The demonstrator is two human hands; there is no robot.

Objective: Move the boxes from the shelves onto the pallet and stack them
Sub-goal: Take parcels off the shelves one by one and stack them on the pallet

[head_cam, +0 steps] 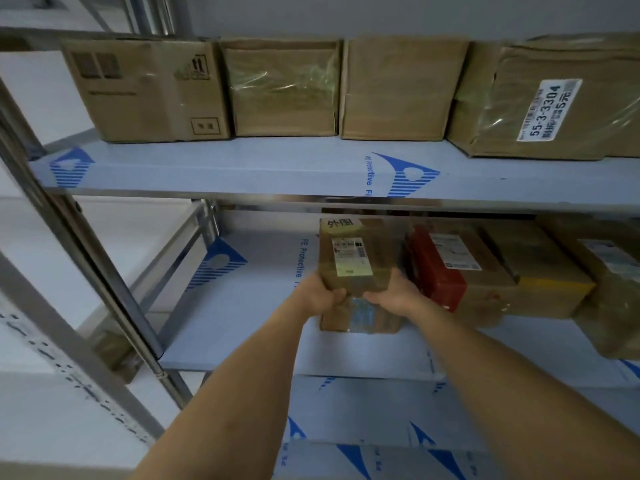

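Head view of a metal shelving unit whose boards carry blue-printed protective film. Both arms reach forward to the middle shelf (242, 327). The left hand (320, 296) and the right hand (393, 294) hold a small taped cardboard box (351, 258) at its near end, 1 hand on each side, fingers curled under the near edge; each grip is closed on the box. The box bears a white label on its top face and black handwriting at its far end. It sits on top of a lower box (360, 315), which rests on the middle shelf and shows a bluish label on its near face. Whether the held box is lifted clear of the lower box cannot be told.

Just to the right on the same shelf lies a red-ended box (438, 271) with a white label, then a box with yellow tape (550, 282), then a film-wrapped box (616, 289) at the right edge.

The upper shelf (242, 168) holds 4 cardboard boxes in a row: a printed box (145, 91) at the left, a film-fronted box (284, 88), a plain box (401, 88), and a wrapped box with a label reading 55-3-3304 (554, 105) at the right.
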